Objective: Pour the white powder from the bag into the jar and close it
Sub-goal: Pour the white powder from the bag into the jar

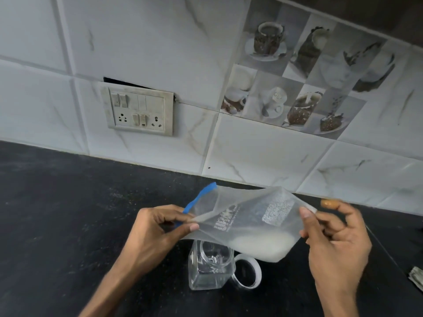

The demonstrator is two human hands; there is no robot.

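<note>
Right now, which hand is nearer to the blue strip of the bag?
Left. The left hand pinches the bag right at the blue strip; the right hand holds the bag's opposite end, away from it.

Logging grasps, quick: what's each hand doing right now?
Left hand: pinches the bag near its blue zip strip.
Right hand: pinches the bag's other end.

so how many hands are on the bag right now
2: the left hand pinches the bag at its blue-strip end, the right hand pinches the opposite end.
</note>
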